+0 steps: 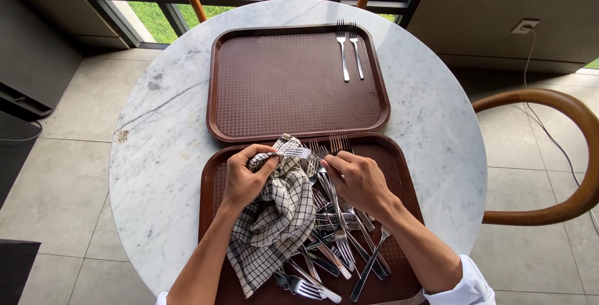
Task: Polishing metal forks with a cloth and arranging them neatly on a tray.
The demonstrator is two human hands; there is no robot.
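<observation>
At the centre of the frame, the left hand [244, 177] grips a bunched black-and-white checked cloth [274, 221], fingers curled around its upper fold, and the cloth wraps the handle end of a silver metal fork [298, 152] whose tines stick out to the right of that hand. The right hand [359, 180] sits just right of the fork, its fingers pinched together close to the tines; whether they touch this fork or another one beneath cannot be told. The cloth hangs down from the left hand towards the lower edge of the frame. Both hands hover over a near brown plastic tray [215, 186], which holds a loose heap of silver forks [337, 242] spread under and below the right hand. Above it in the frame lies a second brown plastic tray [281, 86], touching the first, with two silver forks [349, 52] laid side by side in its upper right corner. Both trays rest on a round white marble desk [162, 149].
</observation>
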